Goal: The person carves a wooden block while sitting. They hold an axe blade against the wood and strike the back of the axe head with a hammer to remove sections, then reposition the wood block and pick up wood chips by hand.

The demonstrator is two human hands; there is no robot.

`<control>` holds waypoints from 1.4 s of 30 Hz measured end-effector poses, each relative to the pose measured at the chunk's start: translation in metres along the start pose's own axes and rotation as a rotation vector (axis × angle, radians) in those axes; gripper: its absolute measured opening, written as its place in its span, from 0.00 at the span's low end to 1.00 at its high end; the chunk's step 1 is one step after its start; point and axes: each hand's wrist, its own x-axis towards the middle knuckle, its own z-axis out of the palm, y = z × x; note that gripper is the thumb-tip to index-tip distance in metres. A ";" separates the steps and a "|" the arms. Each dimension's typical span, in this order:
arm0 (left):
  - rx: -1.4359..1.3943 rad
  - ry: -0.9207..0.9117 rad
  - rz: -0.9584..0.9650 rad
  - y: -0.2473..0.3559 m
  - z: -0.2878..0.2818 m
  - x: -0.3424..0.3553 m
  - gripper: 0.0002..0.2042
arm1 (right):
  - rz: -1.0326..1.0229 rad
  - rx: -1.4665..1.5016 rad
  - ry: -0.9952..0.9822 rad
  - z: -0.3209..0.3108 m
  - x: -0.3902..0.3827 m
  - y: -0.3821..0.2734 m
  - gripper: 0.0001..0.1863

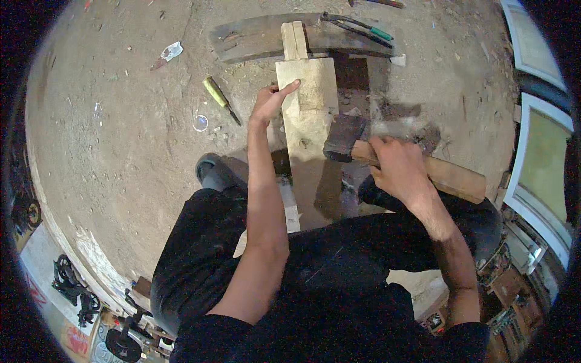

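Observation:
A pale wooden board (307, 142) stretches away from me between my legs, with a wide block-like section and a narrower split-looking tongue at its far end. My left hand (273, 103) grips the left edge of the wide section, thumb on top, its other fingers mostly hidden. In my right hand (398, 166) is an axe (346, 138), grasped by its wooden handle close to the head. The dark axe head hangs just beside the board's right edge; whether it touches the wood I cannot tell.
A chisel-like tool with a yellow-green handle (215, 92) lies on the dirt floor to the left. Beyond the board are a weathered plank (254, 39) and a long-handled tool with a green grip (380, 34). White-framed panels (538, 163) stand at the right.

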 end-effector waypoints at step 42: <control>-0.079 0.367 0.835 -0.015 0.063 -0.033 0.06 | 0.085 1.037 -0.107 -0.055 0.004 0.095 0.05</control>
